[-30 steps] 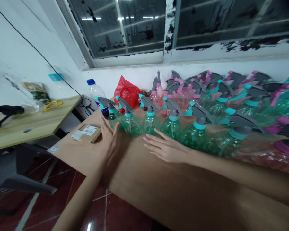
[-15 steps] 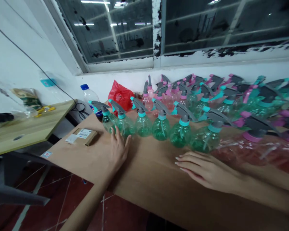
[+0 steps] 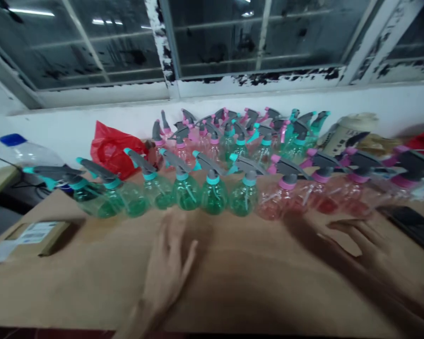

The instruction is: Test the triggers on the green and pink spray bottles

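My left hand (image 3: 169, 268) lies flat on the brown table (image 3: 74, 282), fingers stretched out, just in front of a row of green spray bottles (image 3: 183, 188) with teal collars and grey triggers. My right hand (image 3: 367, 240) rests open on the table farther right, fingers spread and blurred, below a row of pink spray bottles (image 3: 304, 193). Neither hand holds anything. More green and pink bottles (image 3: 240, 132) crowd the back of the table by the wall.
A small cardboard box (image 3: 38, 235) with a white label sits at the left. A red plastic bag (image 3: 109, 148) and a blue-capped water bottle (image 3: 24, 150) stand behind the bottles. A dark phone (image 3: 413, 228) lies at the right. A window runs above the wall.
The view has swung to the right. Both hands have slid back from the bottles toward the table's front; my right hand moved right, now in front of the pink bottles.
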`<action>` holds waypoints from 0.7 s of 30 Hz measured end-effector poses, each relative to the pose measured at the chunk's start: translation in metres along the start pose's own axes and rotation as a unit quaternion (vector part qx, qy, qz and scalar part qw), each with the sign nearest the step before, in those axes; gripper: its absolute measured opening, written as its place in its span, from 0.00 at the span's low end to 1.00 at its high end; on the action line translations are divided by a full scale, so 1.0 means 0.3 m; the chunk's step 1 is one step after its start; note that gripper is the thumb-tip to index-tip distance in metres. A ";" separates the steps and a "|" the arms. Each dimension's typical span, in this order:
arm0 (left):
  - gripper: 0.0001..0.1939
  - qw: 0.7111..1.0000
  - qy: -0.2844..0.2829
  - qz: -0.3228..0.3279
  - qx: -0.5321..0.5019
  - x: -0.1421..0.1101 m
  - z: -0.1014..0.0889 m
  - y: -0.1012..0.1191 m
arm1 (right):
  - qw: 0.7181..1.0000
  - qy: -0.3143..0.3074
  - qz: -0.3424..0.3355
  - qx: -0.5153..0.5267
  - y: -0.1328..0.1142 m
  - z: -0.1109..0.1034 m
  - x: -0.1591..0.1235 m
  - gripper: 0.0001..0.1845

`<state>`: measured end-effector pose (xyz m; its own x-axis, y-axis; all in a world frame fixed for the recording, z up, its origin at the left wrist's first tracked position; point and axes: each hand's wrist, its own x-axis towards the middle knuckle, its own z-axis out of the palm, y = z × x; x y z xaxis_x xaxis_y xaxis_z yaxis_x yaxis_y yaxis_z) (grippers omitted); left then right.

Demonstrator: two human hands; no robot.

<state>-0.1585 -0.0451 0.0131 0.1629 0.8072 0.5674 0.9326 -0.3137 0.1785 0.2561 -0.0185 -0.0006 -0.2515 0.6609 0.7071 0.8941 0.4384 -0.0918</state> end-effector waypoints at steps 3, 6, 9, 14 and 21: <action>0.31 0.983 -0.074 0.167 -0.020 0.047 0.073 0.170 | 0.987 0.042 0.120 -0.102 0.054 -0.019 -0.046 0.39; 0.27 0.948 -0.141 0.285 -0.001 0.126 0.150 0.295 | 0.967 0.049 0.199 -0.150 0.115 -0.028 -0.059 0.52; 0.28 0.930 -0.165 0.329 0.014 0.196 0.211 0.382 | 0.967 0.021 0.195 -0.162 0.183 -0.010 -0.050 0.59; 0.36 0.940 -0.165 0.296 0.030 0.231 0.281 0.459 | 0.975 0.006 0.148 -0.163 0.269 0.063 -0.017 0.66; 0.41 0.949 -0.171 0.256 0.065 0.247 0.312 0.485 | 0.980 0.033 0.071 -0.180 0.318 0.111 0.025 0.65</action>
<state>0.0194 0.0158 0.0059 0.6801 0.6875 0.2545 0.7309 -0.6628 -0.1628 0.3272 0.0487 -0.0275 -0.1010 0.6532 0.7505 0.9943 0.0932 0.0527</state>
